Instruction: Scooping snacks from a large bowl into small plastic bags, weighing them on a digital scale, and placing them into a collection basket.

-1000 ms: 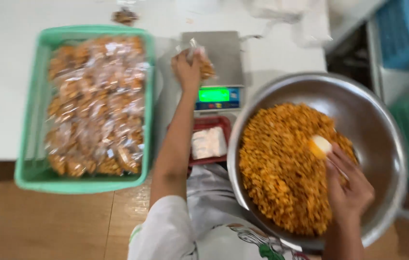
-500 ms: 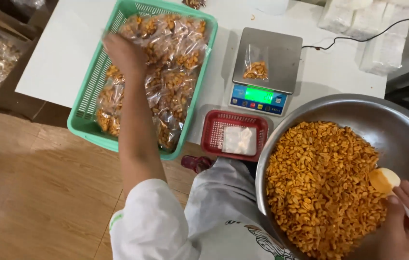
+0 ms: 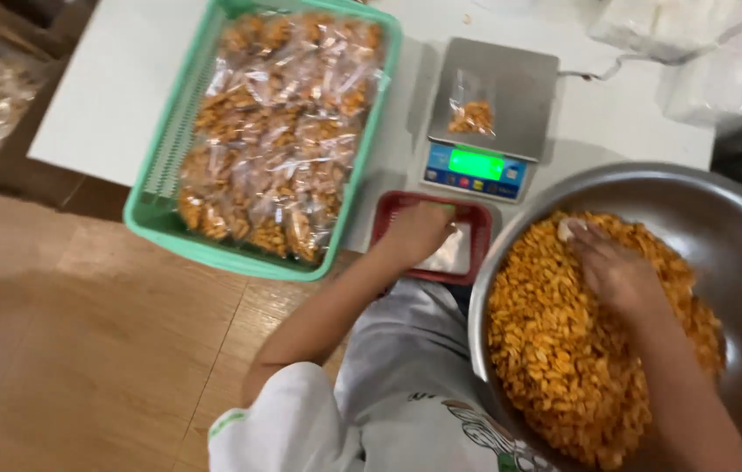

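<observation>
My left hand [image 3: 419,232] sits in the red basket [image 3: 388,214], fingers curled down over the clear bags [image 3: 451,253] stacked there — whether it has pinched one free I cannot tell, the frame is too blurred. My right hand [image 3: 611,271] is palm-down in the steel bowl [image 3: 738,218], buried in the orange snack mix [image 3: 554,350], closed loosely around a pale scoop [image 3: 568,229] whose tip just shows at my fingertips. On the scale [image 3: 493,105], behind the basket, lies a small bag of mix [image 3: 473,114], well apart from both hands. The green crate [image 3: 157,223] of filled bags [image 3: 284,131] stands to the left on the white table [image 3: 91,96]. The risks, as I judge them: thin bags cling, so my left hand could lift two at once or drag the light basket off the table edge, where it already sits close. The bowl overhangs my lap, so a hard push with the scoop could tip it or spill mix over the rim. Reaching across to the scale, my sleeve could brush the pan and upset the reading — or knock the little bag off.
</observation>
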